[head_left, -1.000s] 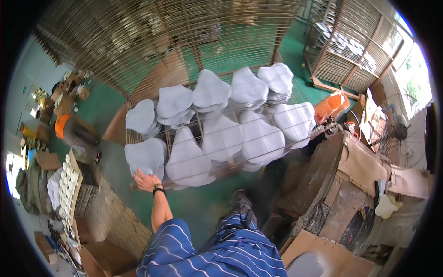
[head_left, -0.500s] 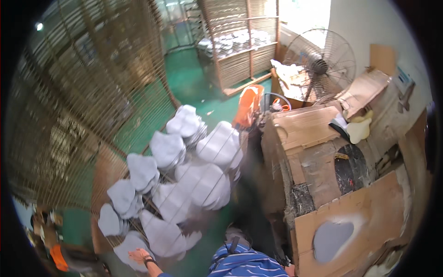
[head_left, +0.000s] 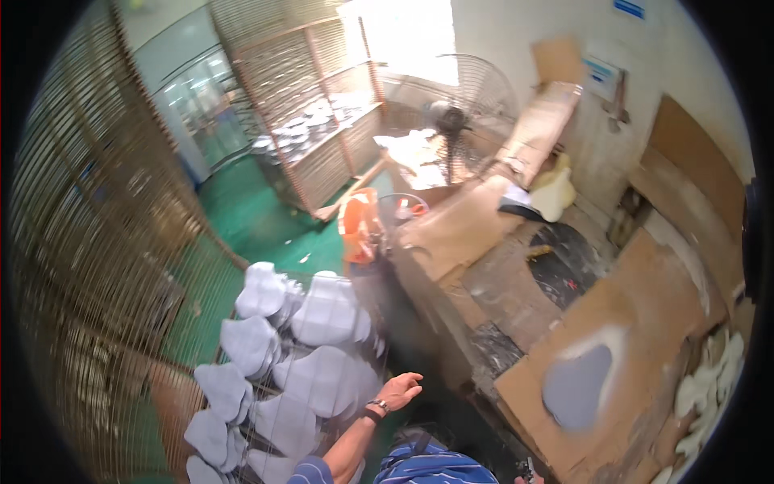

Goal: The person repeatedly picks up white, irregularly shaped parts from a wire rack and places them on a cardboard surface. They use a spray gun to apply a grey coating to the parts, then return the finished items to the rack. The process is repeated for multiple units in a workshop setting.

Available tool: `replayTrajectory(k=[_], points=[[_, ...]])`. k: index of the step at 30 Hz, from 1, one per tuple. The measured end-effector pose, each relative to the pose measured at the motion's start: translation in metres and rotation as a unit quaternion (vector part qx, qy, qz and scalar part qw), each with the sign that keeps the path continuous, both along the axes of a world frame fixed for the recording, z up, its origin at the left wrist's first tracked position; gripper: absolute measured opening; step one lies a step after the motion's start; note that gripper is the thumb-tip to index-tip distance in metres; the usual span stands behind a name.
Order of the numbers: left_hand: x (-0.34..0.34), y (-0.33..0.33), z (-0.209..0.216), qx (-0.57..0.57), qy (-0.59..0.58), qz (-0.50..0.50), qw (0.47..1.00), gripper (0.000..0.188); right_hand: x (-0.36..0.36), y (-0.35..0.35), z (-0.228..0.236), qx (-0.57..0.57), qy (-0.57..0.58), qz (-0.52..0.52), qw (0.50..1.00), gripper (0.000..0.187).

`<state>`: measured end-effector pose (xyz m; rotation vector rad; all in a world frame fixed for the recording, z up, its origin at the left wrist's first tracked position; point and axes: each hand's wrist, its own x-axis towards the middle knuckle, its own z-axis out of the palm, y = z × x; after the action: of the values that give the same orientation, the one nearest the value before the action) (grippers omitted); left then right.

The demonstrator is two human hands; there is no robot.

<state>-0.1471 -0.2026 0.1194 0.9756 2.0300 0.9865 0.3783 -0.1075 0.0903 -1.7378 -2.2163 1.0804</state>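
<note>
My left hand (head_left: 401,391), wearing a wrist strap, reaches over the gap between the rack and the workbench, fingers loosely stretched with nothing in them. Barely inside the lower edge is my right hand (head_left: 529,479), beside a small dark metal part that it seems to grip; its kind cannot be made out. A flat grey rounded piece (head_left: 577,389) lies on a cardboard sheet (head_left: 516,395) on the bench, with a whitish patch around its edge. To my left, similar pale grey curved pieces (head_left: 330,379) stand in overlapping rows on a slatted rack.
A tall slatted rack (head_left: 89,266) fills the left side. Behind the bench stand a wire-caged fan (head_left: 451,121) and an orange container (head_left: 356,226). Another rack (head_left: 310,121) holds pieces farther back. Cream scraps (head_left: 709,387) lie at the bench's right edge.
My left hand has left the pale piece at the rack's near end and swung right, toward the bench. The view has turned right. The grey piece on the cardboard stays put.
</note>
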Motion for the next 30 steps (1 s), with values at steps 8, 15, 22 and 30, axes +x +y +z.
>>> replayTrajectory(k=[8,15,22,30], points=[[0.005,0.007,-0.213,-0.144,-0.225,-0.041,0.963,0.040,-0.056,-0.024,0.190,0.029,0.069,-0.209,0.975,0.047],[-0.014,-0.058,-0.278,-0.351,-0.531,0.038,0.770,0.016,-0.061,-0.064,0.293,0.080,0.108,-0.266,0.954,0.052],[-0.029,-0.008,-0.295,-0.195,-0.705,0.021,0.681,0.015,-0.072,-0.062,0.328,0.109,0.078,-0.235,0.963,0.061],[0.005,0.079,-0.213,-0.244,-0.252,-0.005,0.936,0.036,-0.066,-0.040,0.321,0.155,0.098,-0.237,0.954,0.064]])
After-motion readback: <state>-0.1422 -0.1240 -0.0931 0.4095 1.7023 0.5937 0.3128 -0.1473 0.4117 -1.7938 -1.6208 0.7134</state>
